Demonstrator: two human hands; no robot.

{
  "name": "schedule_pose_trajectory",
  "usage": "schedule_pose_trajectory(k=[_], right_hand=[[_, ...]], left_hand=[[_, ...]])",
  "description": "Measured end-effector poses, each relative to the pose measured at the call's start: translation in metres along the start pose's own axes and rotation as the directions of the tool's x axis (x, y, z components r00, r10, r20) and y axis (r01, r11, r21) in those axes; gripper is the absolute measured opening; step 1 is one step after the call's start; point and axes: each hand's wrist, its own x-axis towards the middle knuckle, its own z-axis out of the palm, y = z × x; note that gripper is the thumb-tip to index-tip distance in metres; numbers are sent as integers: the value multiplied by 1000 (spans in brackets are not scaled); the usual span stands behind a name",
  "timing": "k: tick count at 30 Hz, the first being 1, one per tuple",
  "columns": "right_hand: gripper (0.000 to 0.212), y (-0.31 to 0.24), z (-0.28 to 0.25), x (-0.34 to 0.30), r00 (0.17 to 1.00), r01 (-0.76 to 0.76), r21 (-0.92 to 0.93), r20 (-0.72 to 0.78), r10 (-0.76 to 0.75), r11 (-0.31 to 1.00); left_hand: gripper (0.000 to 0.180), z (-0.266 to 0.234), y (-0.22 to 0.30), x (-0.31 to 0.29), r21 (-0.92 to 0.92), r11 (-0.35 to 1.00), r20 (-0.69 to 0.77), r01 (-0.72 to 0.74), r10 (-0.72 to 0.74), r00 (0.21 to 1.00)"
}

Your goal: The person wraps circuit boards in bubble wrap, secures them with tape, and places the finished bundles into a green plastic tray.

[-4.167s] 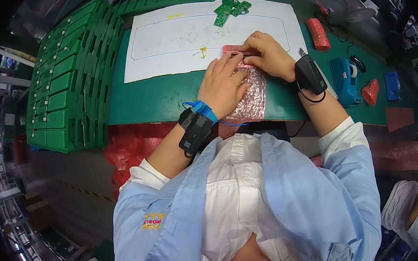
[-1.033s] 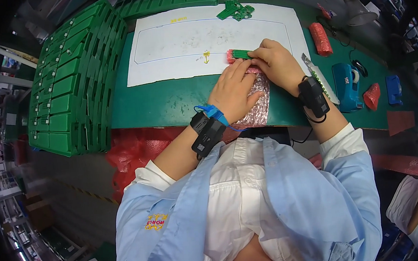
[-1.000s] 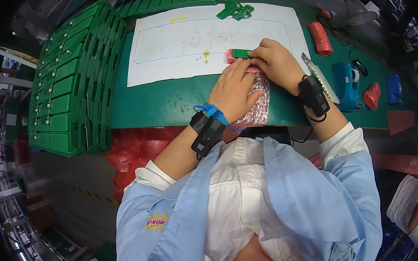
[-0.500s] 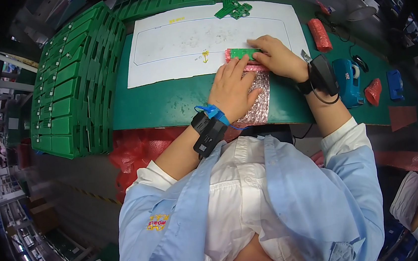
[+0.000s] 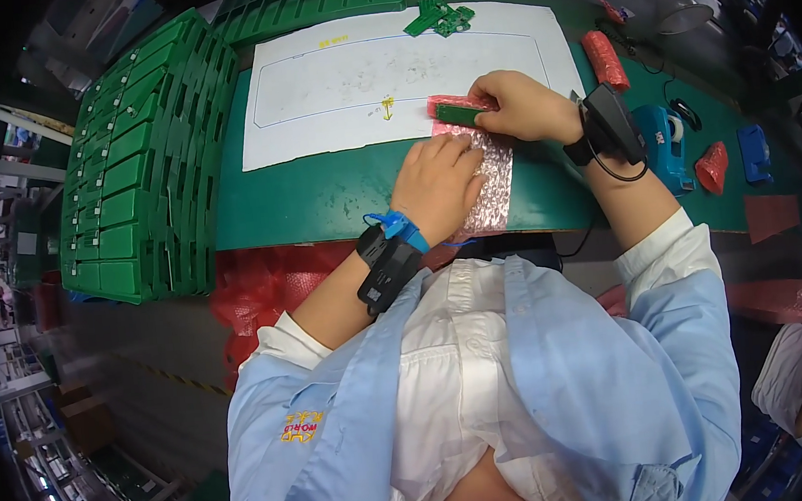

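A green circuit board (image 5: pixel 458 114), tilted so that its long edge shows, sits over the far end of a pink bubble wrap strip (image 5: pixel 491 185). My right hand (image 5: pixel 524 106) pinches the board at its right end between thumb and fingers. Nearer to me, my left hand (image 5: pixel 436 190) rests palm down on the left part of the strip, its fingers stretched out and slightly bent. Whether more than one board is in the right hand's grip cannot be made out. Several loose green circuit boards (image 5: pixel 439 18) lie in a pile at the far edge of the white sheet.
The white marked sheet (image 5: pixel 310 87) covers much of the green table (image 5: pixel 321 205). Stacked green trays (image 5: pixel 111 209) rise at the left. To the right are a red bubble-wrapped roll (image 5: pixel 605 61), a blue tape dispenser (image 5: pixel 664 146) and a red wrapped piece (image 5: pixel 712 169).
My right hand has tipped the board up from lying flat on the wrap. The left hand has drawn back off the board toward me, onto the strip.
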Motion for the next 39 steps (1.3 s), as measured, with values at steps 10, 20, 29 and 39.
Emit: schedule_pose_trajectory(k=[10,20,29,39], right_hand=[[19,17,8,9,783,204,-546,-407,-470,813],[13,15,15,1,854,149,-288,-444,-270,946],[21,7,34,-17,819,151,-303,-494,-291,941],[28,12,-25,19,955,-30,106,-291,59,994]], left_hand=[[43,-8,9,-2,25,999,63,20,-22,998],[43,-11,-4,20,-14,999,114,39,-37,993],[39,6,-16,30,1,999,8,-39,39,999],[35,5,-16,26,67,997,15,-40,39,999]])
